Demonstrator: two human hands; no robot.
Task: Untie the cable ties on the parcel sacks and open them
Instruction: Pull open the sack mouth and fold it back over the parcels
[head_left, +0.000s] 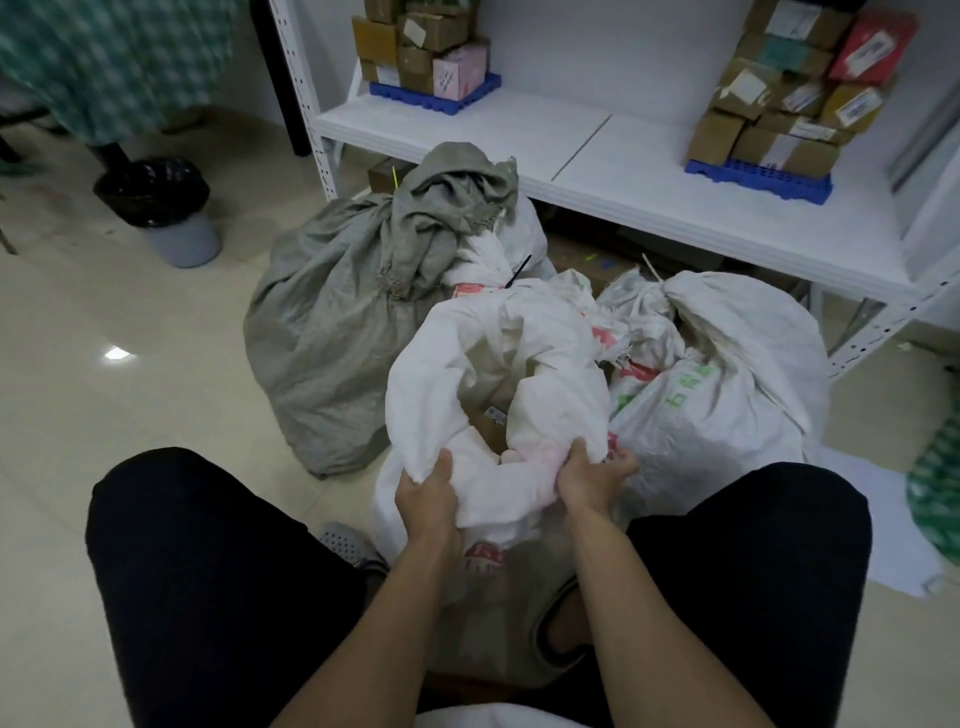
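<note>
**Opening a white sack at the knees**

Standing at far left on the tiled floor (78, 415), a grey bin (179, 236) lined with a black bag sits near a table leg. Right of it slumps a grey sack (322, 332), its neck bunched and flopped over, with a thin yellow tie (396, 175) poking up just behind it. A tied white sack (511, 244) is wedged behind, a black cable tie (519, 270) sticking out of its gathered neck.

At centre, between the person's dark-clothed knees, stands the open white sack (498, 343). Its mouth is rolled back into a thick ring, and cardboard shows inside. The left hand (428, 493) grips the near rim, thumb on top and fingers curled under the fabric. The right hand (592, 478) pinches a fold of the same rim on its right side, fingers wrapped round the cloth. Both grips are closed on the sack's edge.

Touching its right side, another white sack (727, 395) with green print is closed at the neck, and a pale tie (652, 267) juts from the knot.

Behind runs a white shelf (649, 171), carrying stacked cardboard parcels on two blue trays (436, 96), the second (758, 179) further right.
</note>
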